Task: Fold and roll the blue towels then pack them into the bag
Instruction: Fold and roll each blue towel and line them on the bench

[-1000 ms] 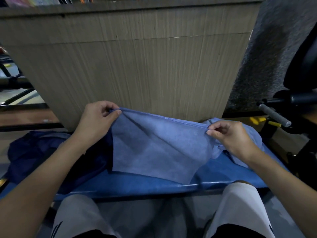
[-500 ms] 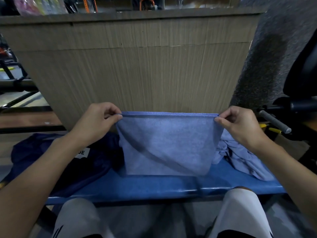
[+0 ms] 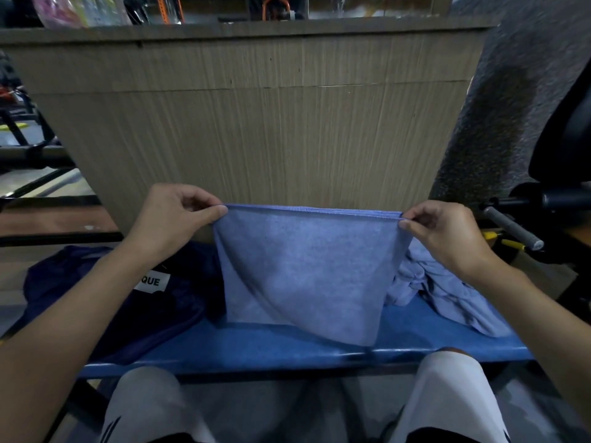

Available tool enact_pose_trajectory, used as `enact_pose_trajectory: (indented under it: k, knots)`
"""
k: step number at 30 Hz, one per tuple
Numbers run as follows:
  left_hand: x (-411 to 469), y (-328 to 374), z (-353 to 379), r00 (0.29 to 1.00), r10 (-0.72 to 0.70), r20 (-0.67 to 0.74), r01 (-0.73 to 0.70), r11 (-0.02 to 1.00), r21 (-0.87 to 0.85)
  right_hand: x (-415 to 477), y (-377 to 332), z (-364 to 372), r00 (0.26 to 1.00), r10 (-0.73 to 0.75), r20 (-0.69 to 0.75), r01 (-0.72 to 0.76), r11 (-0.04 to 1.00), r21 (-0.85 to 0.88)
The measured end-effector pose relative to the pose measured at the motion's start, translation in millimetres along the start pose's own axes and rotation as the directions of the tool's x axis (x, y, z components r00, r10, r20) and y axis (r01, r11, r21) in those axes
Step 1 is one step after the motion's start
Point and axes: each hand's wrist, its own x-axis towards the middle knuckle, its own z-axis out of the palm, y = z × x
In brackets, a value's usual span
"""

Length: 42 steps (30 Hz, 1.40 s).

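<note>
Blue towel [image 3: 307, 270], top corners between pinched fingers of left hand [image 3: 172, 219] and right hand [image 3: 444, 233]

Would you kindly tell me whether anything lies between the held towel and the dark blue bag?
Nothing visible does. The towel, pinched at its top corners by the left hand and right hand, hangs beside the dark blue bag on the bench; only the left forearm crosses above the bag.

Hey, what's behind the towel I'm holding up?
Above the towel the wooden panel shows, and below it the blue bench. The towel pile at right slips behind its edge. Whatever lies on the bench directly behind it is covered.
</note>
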Motion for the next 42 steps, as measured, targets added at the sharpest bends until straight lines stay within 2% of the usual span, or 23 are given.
enact_pose_trajectory:
  k: [6,9,11,13,15,17,20,23,26,30,32,34,37,39,42]
  knots:
    - [6.8,-9.9,0.4,0.997,-0.002,0.077,0.003,1.000,-0.018,6.0,-2.0,0.9,0.999,-0.035,0.004,0.035,0.998,-0.050]
    - [9.5,-9.8,4.3,0.986,0.018,0.167,-0.034,0.995,0.097,12.8,-7.6,2.1,0.995,-0.075,0.058,0.082,0.988,-0.133]
    - [13.9,-10.6,8.8,0.979,-0.025,0.201,-0.005,0.989,0.145,19.9,-10.1,4.0,0.994,-0.046,0.103,0.065,0.980,-0.189]
    - [20.0,-13.8,12.2,0.961,-0.170,0.218,0.158,0.985,0.072,28.2,-13.0,9.1,0.988,0.075,0.137,-0.064,0.995,-0.081]
    - [26.5,-12.3,14.2,0.914,-0.325,0.244,0.355,0.930,-0.091,38.2,-17.3,18.5,0.962,0.209,0.179,-0.239,0.956,0.169]
    - [36.7,-10.4,15.3,0.902,-0.372,0.220,0.417,0.883,-0.215,52.0,-20.0,26.9,0.957,0.235,0.169,-0.277,0.912,0.302]
    - [52.5,-6.1,14.5,0.945,-0.308,0.108,0.326,0.885,-0.333,73.4,-27.7,33.1,0.986,0.151,0.072,-0.166,0.944,0.285]
    - [59.6,-5.5,9.8,0.970,-0.242,0.027,0.235,0.900,-0.367,85.7,-34.3,36.7,0.996,0.087,0.006,-0.085,0.951,0.297]
    - [51.5,-12.2,6.1,0.979,-0.204,0.031,0.201,0.911,-0.361,80.5,-35.6,38.8,0.997,0.070,-0.021,-0.059,0.942,0.329]
    - [16.5,-32.1,10.4,0.965,-0.234,0.122,0.262,0.905,-0.335,40.8,-16.2,47.6,0.995,0.100,0.024,-0.102,0.958,0.270]
    - [-12.7,-47.8,20.4,0.943,-0.270,0.192,0.319,0.898,-0.304,5.9,1.7,59.1,0.992,0.099,0.080,-0.113,0.973,0.203]
    - [-48.0,-68.8,33.6,0.902,-0.330,0.280,0.399,0.884,-0.243,-34.4,23.1,72.4,0.966,0.130,0.222,-0.161,0.979,0.127]
    - [-99.9,-99.6,51.5,0.790,-0.437,0.429,0.524,0.846,-0.103,-90.3,57.9,89.2,0.863,0.215,0.457,-0.220,0.975,-0.044]
    - [-126.0,-112.1,58.6,0.718,-0.487,0.497,0.567,0.823,-0.012,-116.4,71.2,94.4,0.814,0.264,0.517,-0.248,0.964,-0.101]
    - [-145.9,-119.1,61.2,0.652,-0.517,0.554,0.588,0.806,0.060,-133.1,76.7,95.2,0.784,0.294,0.547,-0.260,0.955,-0.140]
